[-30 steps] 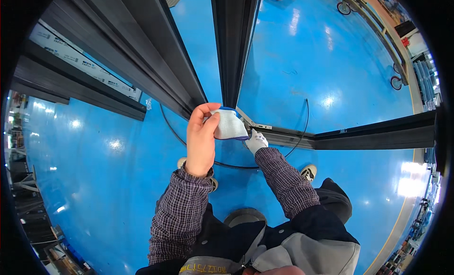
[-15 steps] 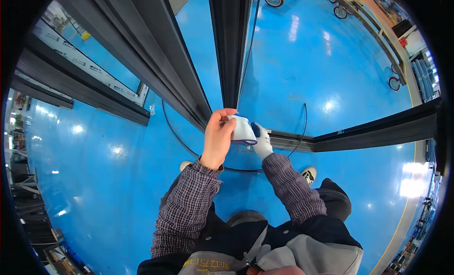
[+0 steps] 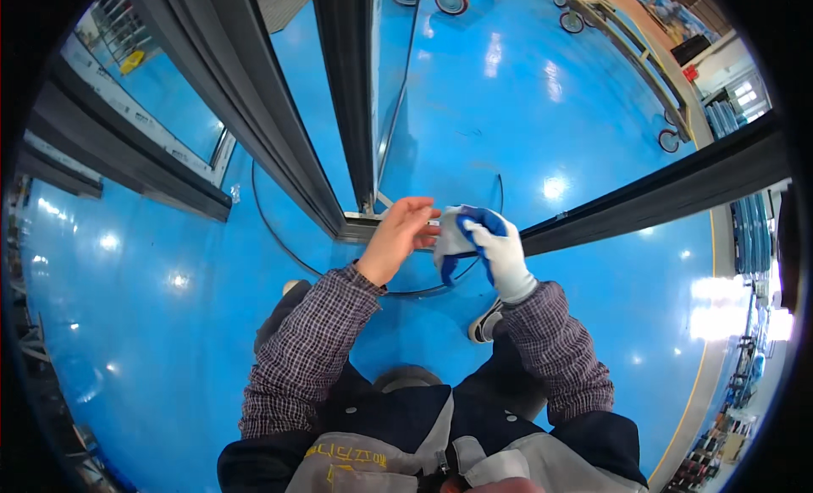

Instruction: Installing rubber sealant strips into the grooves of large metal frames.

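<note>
My right hand wears a white work glove with blue on the fingers. It is closed on a second glove, white and blue, which hangs limp between my two hands. My bare left hand is just left of that loose glove, with its fingers stretched toward it and slightly apart. Whether the fingertips touch the fabric, I cannot tell. Beneath both hands lies the corner of a dark metal frame.
Long dark profiles rise at the left and far side, and another dark bar runs off to the right. A thin black cable curves over the blue floor. A wheeled cart stands far right.
The loose glove has passed from my left hand's fingers to my right hand's grip. My left fingers have come off its cuff. The view has shifted to the right.
</note>
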Available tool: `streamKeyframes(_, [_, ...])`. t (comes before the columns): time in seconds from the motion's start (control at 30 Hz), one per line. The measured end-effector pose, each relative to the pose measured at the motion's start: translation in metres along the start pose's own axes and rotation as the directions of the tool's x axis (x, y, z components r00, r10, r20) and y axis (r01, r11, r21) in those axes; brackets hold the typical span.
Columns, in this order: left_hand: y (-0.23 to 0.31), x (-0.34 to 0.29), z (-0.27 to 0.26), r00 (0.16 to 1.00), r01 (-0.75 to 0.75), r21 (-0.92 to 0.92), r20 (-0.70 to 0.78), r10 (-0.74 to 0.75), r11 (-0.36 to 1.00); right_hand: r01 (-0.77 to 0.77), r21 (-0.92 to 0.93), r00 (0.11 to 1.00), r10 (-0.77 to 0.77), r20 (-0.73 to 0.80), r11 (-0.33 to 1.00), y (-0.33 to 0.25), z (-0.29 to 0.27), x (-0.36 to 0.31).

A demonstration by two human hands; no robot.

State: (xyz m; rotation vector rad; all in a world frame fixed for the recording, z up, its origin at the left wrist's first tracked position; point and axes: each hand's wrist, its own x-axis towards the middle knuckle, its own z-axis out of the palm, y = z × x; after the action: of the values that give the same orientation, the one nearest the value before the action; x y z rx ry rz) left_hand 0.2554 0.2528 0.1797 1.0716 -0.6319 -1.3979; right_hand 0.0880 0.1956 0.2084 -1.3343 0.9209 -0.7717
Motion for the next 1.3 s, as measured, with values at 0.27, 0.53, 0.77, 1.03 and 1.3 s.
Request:
streamKeyframes(0.27, [-0.009,0.010,0.002,0.958,-0.233,0.567,0.272,0.087,0.790,-0.190,0.226,0.982,0.183,0.051,0.955,0.022,-0.013,-0.010])
streamKeyframes(0.53, [0.002,0.017,-0.015,0.994,0.027,0.582,0.073,-0.085,0.813,-0.211,0.425,0.969,0.245,-0.026,0.880,0.004,-0.031,0.011])
streamKeyframes(0.77, [-0.003,0.014,-0.012,0.990,0.021,0.583,0.099,-0.097,0.812,-0.042,0.196,0.993,0.062,-0.098,0.980,0.008,-0.008,-0.005])
streamKeyframes(1.03, [0.004,0.003,-0.013,0.984,-0.001,0.583,0.143,-0.102,0.812,-0.265,0.240,0.964,0.259,0.057,0.934,0.027,-0.024,0.004])
streamKeyframes(1.3, [0.009,-0.001,-0.020,0.987,0.018,0.573,0.123,-0.108,0.819,-0.302,0.463,0.945,0.325,0.033,0.833,0.012,-0.011,0.006])
